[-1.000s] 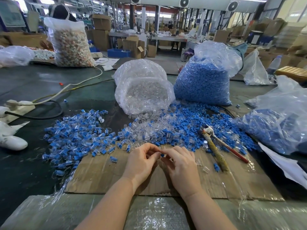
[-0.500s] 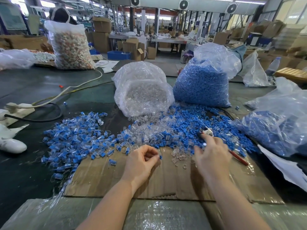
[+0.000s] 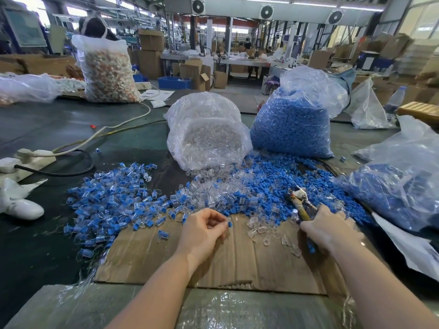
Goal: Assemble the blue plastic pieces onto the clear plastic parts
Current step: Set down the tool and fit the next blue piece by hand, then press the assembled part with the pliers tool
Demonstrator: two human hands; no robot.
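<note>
Factory hall: ceiling fans (image 3: 266, 12), stacked cardboard boxes (image 3: 151, 53).

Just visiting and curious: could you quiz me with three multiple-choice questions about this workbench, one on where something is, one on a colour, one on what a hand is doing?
1. Where is the bag of clear parts?
A. left of the bag of blue pieces
B. right of it
C. on the cardboard

2. What colour is the piece at the left hand fingertips?
A. red
B. blue
C. white

3. The left hand is:
A. flat
B. pinching a small piece
C. gripping a cable

A: the bags stand side by side. B: the blue piece shows. B: fingers curl round it.
</note>
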